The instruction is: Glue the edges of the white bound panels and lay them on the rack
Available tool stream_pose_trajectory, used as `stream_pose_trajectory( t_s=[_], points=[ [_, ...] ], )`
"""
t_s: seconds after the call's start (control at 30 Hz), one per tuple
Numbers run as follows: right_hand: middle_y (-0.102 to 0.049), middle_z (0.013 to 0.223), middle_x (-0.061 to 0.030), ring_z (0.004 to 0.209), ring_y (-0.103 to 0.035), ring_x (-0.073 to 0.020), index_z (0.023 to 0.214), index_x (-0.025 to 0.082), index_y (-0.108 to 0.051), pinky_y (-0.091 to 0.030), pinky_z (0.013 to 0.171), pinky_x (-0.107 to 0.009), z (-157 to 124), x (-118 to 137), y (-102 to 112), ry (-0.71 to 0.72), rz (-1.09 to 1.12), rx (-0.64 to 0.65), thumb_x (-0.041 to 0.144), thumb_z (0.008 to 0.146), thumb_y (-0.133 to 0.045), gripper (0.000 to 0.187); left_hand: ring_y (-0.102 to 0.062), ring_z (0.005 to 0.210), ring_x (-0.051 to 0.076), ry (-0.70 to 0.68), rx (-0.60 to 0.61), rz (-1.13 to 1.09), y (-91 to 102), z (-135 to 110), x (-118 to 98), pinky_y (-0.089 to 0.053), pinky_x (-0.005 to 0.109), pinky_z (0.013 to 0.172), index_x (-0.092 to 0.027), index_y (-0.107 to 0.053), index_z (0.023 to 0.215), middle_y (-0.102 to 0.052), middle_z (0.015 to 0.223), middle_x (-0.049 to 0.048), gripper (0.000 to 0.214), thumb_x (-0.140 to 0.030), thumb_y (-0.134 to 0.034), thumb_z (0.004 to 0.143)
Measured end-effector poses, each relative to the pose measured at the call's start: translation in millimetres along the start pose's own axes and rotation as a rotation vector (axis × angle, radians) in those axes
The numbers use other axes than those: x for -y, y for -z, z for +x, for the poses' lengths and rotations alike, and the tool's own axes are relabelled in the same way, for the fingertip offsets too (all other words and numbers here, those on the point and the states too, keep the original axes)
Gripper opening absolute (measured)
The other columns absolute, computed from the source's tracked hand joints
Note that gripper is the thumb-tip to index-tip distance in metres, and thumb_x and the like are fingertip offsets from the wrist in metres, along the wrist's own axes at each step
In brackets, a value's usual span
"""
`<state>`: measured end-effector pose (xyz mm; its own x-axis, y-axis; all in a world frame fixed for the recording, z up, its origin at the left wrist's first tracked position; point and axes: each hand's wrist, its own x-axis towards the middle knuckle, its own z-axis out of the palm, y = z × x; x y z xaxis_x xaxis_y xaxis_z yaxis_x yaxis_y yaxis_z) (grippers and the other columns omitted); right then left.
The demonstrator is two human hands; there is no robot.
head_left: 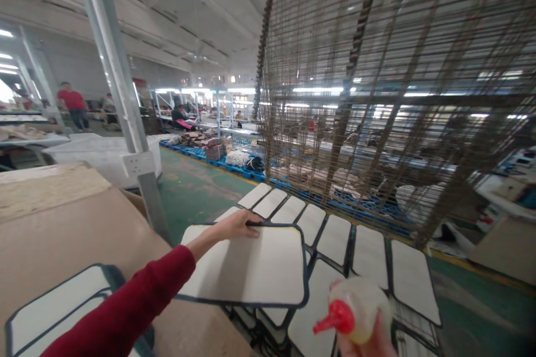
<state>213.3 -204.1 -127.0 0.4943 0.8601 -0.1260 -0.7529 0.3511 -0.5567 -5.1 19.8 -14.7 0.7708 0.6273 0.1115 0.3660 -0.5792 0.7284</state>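
My left hand (240, 224), in a dark red sleeve, grips the far edge of a white rounded panel with dark edging (259, 268). The panel is held tilted over a rack of similar panels. In my right hand (372, 340), at the lower right, is a squeeze bottle (368, 304) with a red nozzle pointing left; it is somewhat blurred and holds something pale yellowish. Beneath and beyond lie several white panels (335, 237) with dark rims, set out in rows. More dark-edged panels (58, 295) rest at the lower left, partly behind my sleeve.
A large wire-mesh rack (347, 78) stands raised at the right. A metal post (125, 67) with a socket box rises at the left beside a brown work surface (62, 223). Blue pallets (247, 167) with bundles line the green floor (184, 184). Several people are farther back.
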Motion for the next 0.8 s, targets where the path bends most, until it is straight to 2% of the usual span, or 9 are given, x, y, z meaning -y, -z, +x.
stream_pose_trajectory(
  t_s=[0.03, 0.07, 0.1, 0.17, 0.27, 0.4, 0.47, 0.63, 0.8],
  points=[
    [-0.074, 0.088, -0.0058, 0.076, -0.071, -0.0214, 0.085, 0.023, -0.074, -0.060, 0.064, -0.026, 5, 15, -8, 0.024, 0.010, -0.109, 0.052, 0.058, -0.084, 0.040, -0.040, 0.056, 0.011, -0.011, 0.037, 0.000, 3.2, -3, -1, -0.031, 0.020, 0.053, -0.016, -0.060, 0.060, -0.047, 0.054, -0.0054, 0.010, -0.022, -0.067, 0.064],
    [-0.074, 0.089, -0.0052, 0.076, -0.071, -0.0213, 0.087, 0.023, -0.073, -0.060, 0.064, -0.026, 11, 29, -17, 0.088, 0.006, -0.174, 0.048, 0.052, -0.088, 0.045, -0.038, 0.055, 0.010, -0.022, 0.079, 0.001, 5.9, -6, -3, -0.030, 0.019, 0.052, -0.015, -0.060, 0.060, -0.045, 0.054, -0.0055, 0.012, -0.024, -0.067, 0.065],
    [-0.074, 0.092, -0.0049, 0.079, -0.071, -0.0210, 0.092, 0.024, -0.073, -0.060, 0.068, -0.026, 18, 41, -27, 0.178, -0.006, -0.186, 0.045, 0.051, -0.089, 0.049, -0.037, 0.055, 0.010, -0.030, 0.123, 0.001, 8.0, -9, -5, -0.029, 0.019, 0.050, -0.015, -0.060, 0.061, -0.044, 0.054, -0.0054, 0.014, -0.026, -0.067, 0.067],
    [-0.074, 0.094, -0.0037, 0.079, -0.071, -0.0201, 0.096, 0.025, -0.071, -0.059, 0.068, -0.026, 30, 60, -44, 0.323, -0.057, -0.142, 0.041, 0.045, -0.091, 0.058, -0.035, 0.056, 0.009, -0.030, 0.212, -0.001, 11.2, -14, -9, -0.027, 0.018, 0.049, -0.013, -0.062, 0.065, -0.042, 0.055, -0.0054, 0.018, -0.030, -0.067, 0.070],
    [-0.072, 0.100, -0.0031, 0.084, -0.069, -0.0205, 0.105, 0.027, -0.068, -0.059, 0.073, -0.030, 44, 75, -57, 0.450, -0.170, 0.000, 0.039, 0.046, -0.090, 0.064, -0.034, 0.057, 0.009, -0.017, 0.293, 0.001, 14.7, -20, -16, -0.026, 0.018, 0.048, -0.011, -0.065, 0.072, -0.042, 0.057, -0.0048, 0.024, -0.035, -0.068, 0.071],
    [-0.072, 0.098, -0.0053, 0.089, -0.069, -0.0258, 0.110, 0.028, -0.066, -0.052, 0.091, -0.047, 52, 83, -62, 0.487, -0.294, 0.130, 0.038, 0.049, -0.089, 0.065, -0.036, 0.059, 0.010, -0.034, 0.313, -0.045, 18.6, -25, -24, -0.027, 0.018, 0.049, -0.010, -0.068, 0.077, -0.046, 0.058, -0.0037, 0.028, -0.038, -0.068, 0.074],
    [-0.073, 0.094, -0.0072, 0.089, -0.069, -0.0287, 0.109, 0.026, -0.067, -0.049, 0.094, -0.053, 55, 85, -63, 0.509, -0.353, 0.166, 0.038, 0.049, -0.088, 0.064, -0.036, 0.058, 0.010, -0.033, 0.318, -0.092, 19.9, -27, -27, -0.027, 0.019, 0.049, -0.011, -0.068, 0.076, -0.047, 0.058, -0.0037, 0.029, -0.040, -0.069, 0.074],
    [-0.073, 0.086, -0.0109, 0.086, -0.069, -0.0313, 0.100, 0.023, -0.070, -0.050, 0.091, -0.055, 61, 88, -61, 0.542, -0.434, 0.240, 0.035, 0.052, -0.085, 0.052, -0.039, 0.058, 0.010, -0.012, 0.290, -0.176, 22.4, -28, -29, -0.030, 0.019, 0.050, -0.010, -0.071, 0.079, -0.051, 0.059, -0.0029, 0.032, -0.042, -0.071, 0.071],
    [-0.072, 0.085, -0.0104, 0.091, -0.068, -0.0308, 0.100, 0.022, -0.070, -0.050, 0.091, -0.055, 62, 88, -54, 0.552, -0.448, 0.304, 0.031, 0.058, -0.081, 0.044, -0.038, 0.056, 0.010, -0.017, 0.302, -0.183, 24.1, -28, -28, -0.030, 0.019, 0.049, -0.009, -0.072, 0.081, -0.050, 0.060, -0.0022, 0.031, -0.039, -0.070, 0.073]
  ],
)
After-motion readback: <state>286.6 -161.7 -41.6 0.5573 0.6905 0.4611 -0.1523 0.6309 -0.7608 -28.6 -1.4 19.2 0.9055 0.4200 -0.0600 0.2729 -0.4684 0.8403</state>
